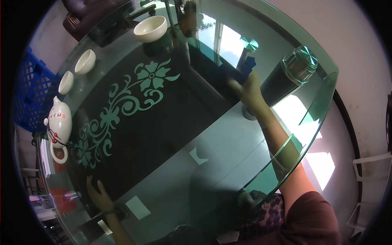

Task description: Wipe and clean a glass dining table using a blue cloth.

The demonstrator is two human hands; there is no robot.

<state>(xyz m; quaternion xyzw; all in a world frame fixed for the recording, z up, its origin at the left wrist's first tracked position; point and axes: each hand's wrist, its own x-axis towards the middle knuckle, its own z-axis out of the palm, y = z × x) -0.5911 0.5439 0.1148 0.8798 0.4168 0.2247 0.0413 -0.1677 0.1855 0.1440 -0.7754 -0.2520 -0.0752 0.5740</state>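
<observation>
Seen through the tinted glass top of a table, my right hand reaches in under the right edge. Its fingers are on a dark blue item, apparently a cloth, beside a metal support post; the far part of the item is lost in shadow. My left hand is at the lower left, with spread fingers and nothing seen in it. A band is around its wrist. Whether this hand is above or below the glass I cannot tell. Green floral decoration covers the dark panel between the hands.
A white teapot and white bowls line the far and left rim. A thick table leg with a metal cap stands at the right. Beyond are a blue plastic crate and a brown leather chair. Books lie left.
</observation>
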